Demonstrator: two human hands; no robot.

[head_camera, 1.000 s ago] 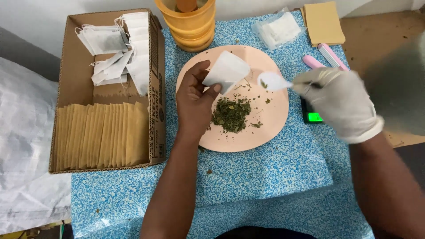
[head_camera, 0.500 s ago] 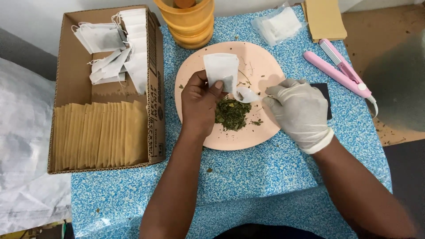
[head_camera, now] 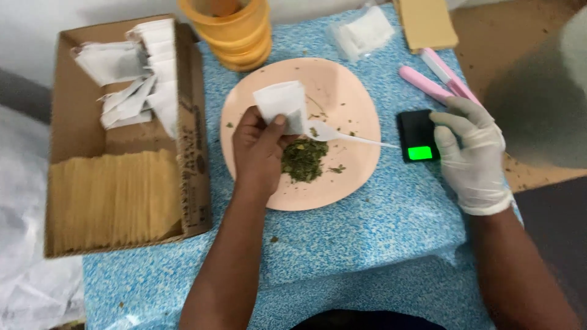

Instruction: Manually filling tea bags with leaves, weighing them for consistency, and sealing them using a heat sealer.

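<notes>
This looks like a small hand-packing station for herbal tea, set up in a home or modest workshop rather than a factory. A table [head_camera: 367, 244] covered in speckled blue sheeting holds a pink plate [head_camera: 342, 91] with a little heap of dried green leaves [head_camera: 304, 160] and a white plastic spoon [head_camera: 342, 135]. A cardboard box [head_camera: 189, 140] beside it holds a stack of tan envelopes [head_camera: 116, 195] and loose white filter bags [head_camera: 140, 91]. A small pocket scale [head_camera: 418, 135] with a lit green display, a pink sealing tool [head_camera: 437, 79], stacked orange tubs [head_camera: 235, 36] and one gloved hand [head_camera: 471, 153] point to portioning by weight.
</notes>
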